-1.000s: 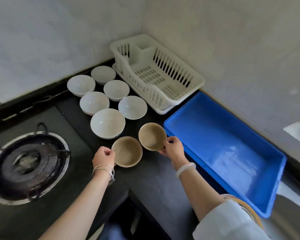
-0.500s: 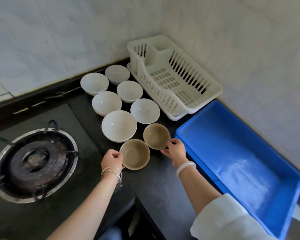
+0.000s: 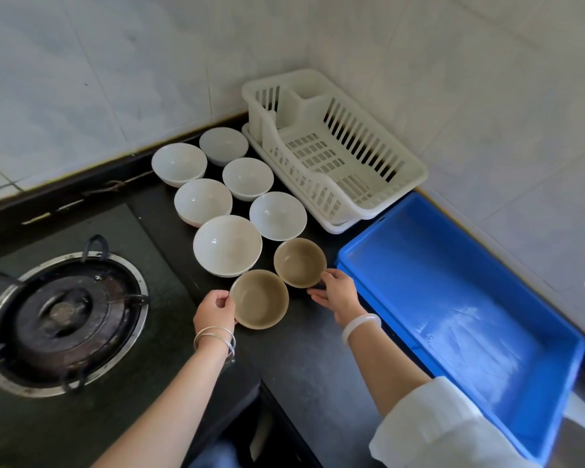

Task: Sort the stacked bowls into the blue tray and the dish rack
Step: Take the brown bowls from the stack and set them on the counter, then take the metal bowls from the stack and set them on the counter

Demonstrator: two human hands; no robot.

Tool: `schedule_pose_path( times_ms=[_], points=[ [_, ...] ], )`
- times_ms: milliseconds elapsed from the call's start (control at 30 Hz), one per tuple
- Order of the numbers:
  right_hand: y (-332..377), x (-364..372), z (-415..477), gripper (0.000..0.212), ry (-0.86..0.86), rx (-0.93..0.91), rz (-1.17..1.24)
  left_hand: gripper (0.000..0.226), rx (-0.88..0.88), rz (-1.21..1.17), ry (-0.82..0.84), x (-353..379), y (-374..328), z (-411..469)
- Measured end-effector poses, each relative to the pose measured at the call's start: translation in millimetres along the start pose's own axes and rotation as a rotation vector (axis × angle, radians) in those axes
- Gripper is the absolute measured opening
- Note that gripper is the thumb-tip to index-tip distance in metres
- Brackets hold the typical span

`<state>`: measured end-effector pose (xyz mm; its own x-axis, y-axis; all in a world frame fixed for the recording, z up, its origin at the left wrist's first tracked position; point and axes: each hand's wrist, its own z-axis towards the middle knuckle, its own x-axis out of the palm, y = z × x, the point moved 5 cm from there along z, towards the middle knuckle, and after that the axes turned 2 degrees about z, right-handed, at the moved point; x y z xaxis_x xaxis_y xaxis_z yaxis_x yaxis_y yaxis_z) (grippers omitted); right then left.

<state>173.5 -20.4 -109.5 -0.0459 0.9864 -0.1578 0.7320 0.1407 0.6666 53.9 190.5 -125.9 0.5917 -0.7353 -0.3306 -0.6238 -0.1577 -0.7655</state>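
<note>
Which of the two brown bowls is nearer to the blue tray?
The brown bowl at the right hand, beside the blue tray. The other brown bowl sits closer to the person, at the left hand.

The blue tray runs past the picture's lower edge at its near corner; beside the tray, the right hand hides part of a brown bowl's rim
</note>
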Motion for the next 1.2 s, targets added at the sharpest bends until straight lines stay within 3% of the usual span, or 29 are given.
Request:
schedule_pose_path(
  times_ms=[333,500,600,800,933,1100,1200],
  points=[
    [-4.7,-22.9,-24.8,0.033,0.055,-0.059,-0.034,0.039,0.119,0.248,0.062,-5.6,-14.2,-26.6],
    [-11.4,-65.0,-51.9,0.025,0.060,-0.195,-0.068,0.033,0.307,0.367,0.013,-8.1,-35.6,-57.8],
    [-18.9,-104.8,-73.3,0.018,0.014,-0.300,-0.140,0.027,0.374,0.331,0.085,11.6,-43.6,-88.2],
    [-67.5,-202.8,-123.4,0.025,-0.164,-0.366,-0.140,0.016,0.492,0.428,0.474,95.7,-28.8,-171.2],
    [-116.5,-265.7,-155.5,0.014,-0.384,-0.339,-0.233,0.012,0.555,0.560,0.671,144.2,0.2,-230.6],
    [-164.4,-315.0,-188.7,0.012,-0.666,-0.277,-0.392,0.014,0.677,0.677,0.822,181.8,24.3,-288.4],
    [-180.7,-319.9,-196.1,0.009,-0.727,-0.241,-0.433,0.023,0.774,0.763,0.798,192.0,30.2,-302.1]
  ],
)
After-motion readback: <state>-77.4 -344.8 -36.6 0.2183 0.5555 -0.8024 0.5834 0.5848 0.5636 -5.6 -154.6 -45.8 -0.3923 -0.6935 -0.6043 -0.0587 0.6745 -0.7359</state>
